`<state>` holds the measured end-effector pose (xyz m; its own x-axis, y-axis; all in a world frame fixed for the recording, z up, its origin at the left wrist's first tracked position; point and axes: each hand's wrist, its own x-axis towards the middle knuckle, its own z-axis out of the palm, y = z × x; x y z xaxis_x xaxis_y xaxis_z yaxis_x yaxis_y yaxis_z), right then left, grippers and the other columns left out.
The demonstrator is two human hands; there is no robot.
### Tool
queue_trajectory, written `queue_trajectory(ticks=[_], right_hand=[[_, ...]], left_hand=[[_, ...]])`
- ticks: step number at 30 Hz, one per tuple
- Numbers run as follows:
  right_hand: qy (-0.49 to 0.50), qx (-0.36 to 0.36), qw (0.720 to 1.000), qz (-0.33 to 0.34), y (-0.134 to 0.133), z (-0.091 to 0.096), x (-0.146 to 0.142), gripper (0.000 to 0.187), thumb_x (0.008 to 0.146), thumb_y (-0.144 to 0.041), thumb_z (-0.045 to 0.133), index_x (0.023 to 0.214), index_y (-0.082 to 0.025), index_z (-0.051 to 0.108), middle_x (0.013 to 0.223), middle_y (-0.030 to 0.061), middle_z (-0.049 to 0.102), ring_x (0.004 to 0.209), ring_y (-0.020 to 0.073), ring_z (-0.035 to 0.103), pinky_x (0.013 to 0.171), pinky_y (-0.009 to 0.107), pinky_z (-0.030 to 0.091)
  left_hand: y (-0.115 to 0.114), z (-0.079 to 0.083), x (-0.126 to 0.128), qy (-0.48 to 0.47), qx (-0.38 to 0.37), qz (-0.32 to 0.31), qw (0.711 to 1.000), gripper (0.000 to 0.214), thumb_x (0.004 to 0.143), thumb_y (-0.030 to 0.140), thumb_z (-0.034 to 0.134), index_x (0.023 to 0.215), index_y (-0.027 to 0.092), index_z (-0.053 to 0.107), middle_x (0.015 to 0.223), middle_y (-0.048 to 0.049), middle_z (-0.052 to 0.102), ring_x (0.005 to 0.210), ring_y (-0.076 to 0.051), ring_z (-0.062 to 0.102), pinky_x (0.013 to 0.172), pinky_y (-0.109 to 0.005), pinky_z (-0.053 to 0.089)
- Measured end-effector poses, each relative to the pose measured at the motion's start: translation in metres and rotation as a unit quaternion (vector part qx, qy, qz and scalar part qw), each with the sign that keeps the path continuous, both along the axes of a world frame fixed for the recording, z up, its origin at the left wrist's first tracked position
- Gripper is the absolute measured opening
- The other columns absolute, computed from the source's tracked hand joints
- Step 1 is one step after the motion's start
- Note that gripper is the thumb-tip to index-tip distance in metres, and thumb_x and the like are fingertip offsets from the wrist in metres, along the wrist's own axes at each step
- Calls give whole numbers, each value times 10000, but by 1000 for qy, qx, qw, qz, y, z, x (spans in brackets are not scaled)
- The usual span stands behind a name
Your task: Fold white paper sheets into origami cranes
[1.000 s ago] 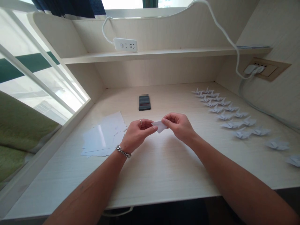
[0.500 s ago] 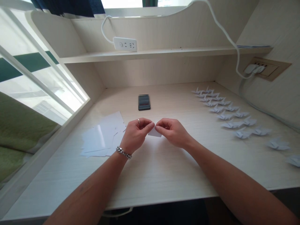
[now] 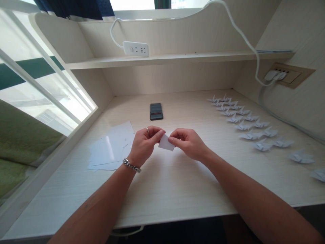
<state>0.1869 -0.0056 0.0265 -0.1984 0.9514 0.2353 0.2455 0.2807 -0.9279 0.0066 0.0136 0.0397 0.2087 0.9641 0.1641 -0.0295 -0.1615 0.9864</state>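
Observation:
A small folded square of white paper (image 3: 166,143) is held just above the desk, between my two hands. My left hand (image 3: 146,142) pinches its upper left corner between thumb and forefinger. On the right edge, the thumb and fingers of my right hand (image 3: 187,142) are closed on the same paper. A loose pile of white paper sheets (image 3: 106,149) lies to the left of my left hand. Beyond my hands rests a dark phone (image 3: 156,111). Several folded white paper cranes (image 3: 250,135) stand in a double row at the right.
The pale wooden desk (image 3: 162,193) has a raised side rail (image 3: 48,166) on the left. A shelf (image 3: 172,60) spans the back, with a white power strip (image 3: 135,49) on it. A white cable (image 3: 241,32) drops to a wall socket (image 3: 290,75) at the right.
My left hand has shifted slightly left, away from my right thumb, and more of the folded paper shows between the hands. My right hand has stayed nearly in place.

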Motion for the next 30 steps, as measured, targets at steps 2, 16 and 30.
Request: queue_trajectory(ticks=[2, 16, 30], right_hand=[[7, 2, 1000, -1, -1, 0, 0, 167, 812, -318, 623, 751, -169, 668, 704, 16, 653, 661, 148, 573, 611, 273, 428], [105, -66, 991, 49, 0, 0, -2, 172, 769, -320, 674, 736, -152, 656, 654, 4, 608, 620, 129, 536, 596, 271, 421], [-26, 18, 999, -17, -4, 1, -5, 148, 810, -291, 618, 711, -185, 644, 667, -1, 632, 600, 127, 532, 563, 258, 389]], left_hand=[[0, 1, -1, -64, -31, -14, 997, 198, 705, 326, 768, 787, 154, 709, 721, -27, 665, 655, -124, 582, 642, -268, 486], [1, -1, -5, -77, -38, -88, 992, 174, 676, 222, 799, 764, 150, 668, 780, -37, 677, 669, -115, 578, 609, -234, 458], [-1, 0, 0, 60, -31, -7, 998, 284, 689, 395, 770, 716, 127, 679, 645, -28, 632, 603, -132, 554, 578, -270, 457]])
